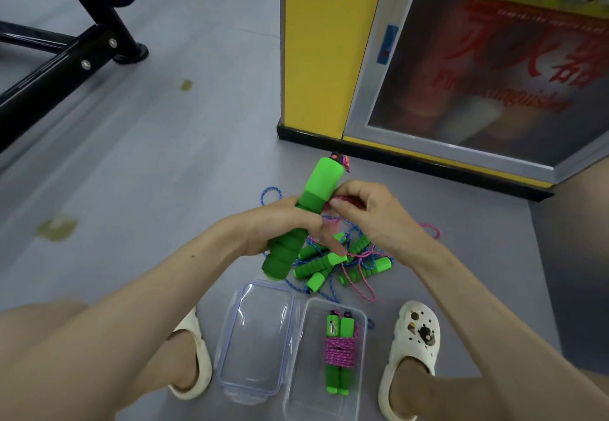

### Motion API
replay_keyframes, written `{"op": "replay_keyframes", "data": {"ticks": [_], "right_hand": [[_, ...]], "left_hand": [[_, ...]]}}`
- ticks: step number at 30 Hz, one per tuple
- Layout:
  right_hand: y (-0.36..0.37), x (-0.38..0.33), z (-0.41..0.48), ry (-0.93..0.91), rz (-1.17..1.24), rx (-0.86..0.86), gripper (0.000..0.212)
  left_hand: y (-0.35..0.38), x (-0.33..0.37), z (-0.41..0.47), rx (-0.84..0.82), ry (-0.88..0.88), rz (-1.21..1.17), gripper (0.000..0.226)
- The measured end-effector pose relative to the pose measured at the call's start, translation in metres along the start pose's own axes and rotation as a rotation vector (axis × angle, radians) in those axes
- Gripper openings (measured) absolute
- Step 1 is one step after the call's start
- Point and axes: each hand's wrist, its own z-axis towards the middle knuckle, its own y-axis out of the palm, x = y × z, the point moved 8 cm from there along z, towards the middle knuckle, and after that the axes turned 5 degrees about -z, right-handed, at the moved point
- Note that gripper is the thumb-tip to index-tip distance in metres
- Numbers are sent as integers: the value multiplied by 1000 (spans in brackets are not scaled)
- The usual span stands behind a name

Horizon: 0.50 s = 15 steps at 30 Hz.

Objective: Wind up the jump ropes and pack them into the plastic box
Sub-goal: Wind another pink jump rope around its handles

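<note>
While the left hand (280, 226) grips green handles (324, 176), the right hand (370, 213) pinches pink rope (343, 197) beyond the box (336, 302) rim.

One clear plastic box (309, 374) stands on the floor (164, 157) and holds one wound jump rope (339, 351), whose two handles are bound side by side. One lid (257, 338) lies just beside the box. One green handle (316, 190) is gripped by the left hand (280, 223), and the right hand (369, 213) pinches one pink cord (341, 197). The loose tangle (342, 262) shows about five handles, though the exact count is unclear, and cords in two colours, pink and blue. There are two pale shoes: a left shoe (197, 364) and a right shoe (415, 328).
</note>
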Motion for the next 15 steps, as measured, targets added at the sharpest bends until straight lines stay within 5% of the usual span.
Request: {"op": "replay_keyframes", "data": {"ticks": [5, 15], "right_hand": [[-1, -3, -4, -13, 123, -44, 12], [34, 18, -10, 269, 1003, -121, 12]], "left_hand": [[17, -5, -1, -217, -30, -341, 22], [52, 13, -1, -519, 74, -956, 51]]}}
